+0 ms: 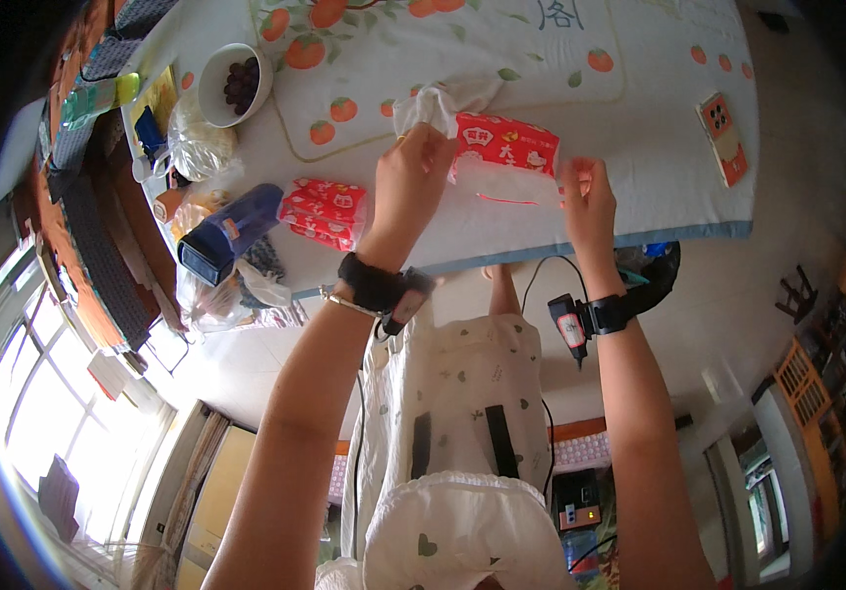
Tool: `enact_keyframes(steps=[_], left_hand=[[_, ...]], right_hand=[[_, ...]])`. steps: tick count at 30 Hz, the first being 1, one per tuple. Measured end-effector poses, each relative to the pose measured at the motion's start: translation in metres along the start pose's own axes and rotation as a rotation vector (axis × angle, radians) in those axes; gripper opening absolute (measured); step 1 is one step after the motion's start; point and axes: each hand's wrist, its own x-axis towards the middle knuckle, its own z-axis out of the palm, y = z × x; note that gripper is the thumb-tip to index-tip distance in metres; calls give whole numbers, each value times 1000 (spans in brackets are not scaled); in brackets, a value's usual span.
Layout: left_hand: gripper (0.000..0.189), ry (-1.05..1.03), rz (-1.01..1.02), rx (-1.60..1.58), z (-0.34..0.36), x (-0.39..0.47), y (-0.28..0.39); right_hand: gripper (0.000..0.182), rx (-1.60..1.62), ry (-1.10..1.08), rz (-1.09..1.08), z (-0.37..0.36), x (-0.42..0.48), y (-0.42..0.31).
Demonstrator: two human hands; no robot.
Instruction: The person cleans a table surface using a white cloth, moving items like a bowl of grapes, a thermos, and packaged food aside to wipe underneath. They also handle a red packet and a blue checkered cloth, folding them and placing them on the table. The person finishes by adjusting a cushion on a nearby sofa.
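A red printed plastic packet (507,144) with a see-through lower part is stretched between my hands over the table. My left hand (415,166) pinches its left end. At the right edge of the packet, the curled fingers of my right hand (589,192) grip the clear plastic; those fingertips are slightly blurred. A thin red strip (507,199) shows below the printed part. Just behind my left hand lies a crumpled white cloth (430,103). A second red packet (323,212) rests on the table to the left of my left wrist.
The tablecloth (659,147) has a persimmon print. A white bowl (207,88) of grapes stands at the far left, near a tied plastic bag (201,140). Closer lies a dark blue case (231,232). A smartphone (723,139) lies near the right edge.
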Motion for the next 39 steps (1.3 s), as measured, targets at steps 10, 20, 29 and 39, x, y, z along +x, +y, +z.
enact_keyframes(steps=[10, 20, 29, 39], left_hand=[[18, -118, -180, -86, 8, -2, -7], [20, -143, -199, -243, -5, -15, -17], [29, -52, -215, -281, 13, -51, -28], [27, 208, -373, -314, 34, -52, -13]], right_hand=[[32, -92, -139, 52, 8, 13, -3], [27, 219, -294, 339, 3, 1, 8], [35, 231, -266, 457, 13, -10, 6], [34, 288, -299, 523, 14, -14, 1]])
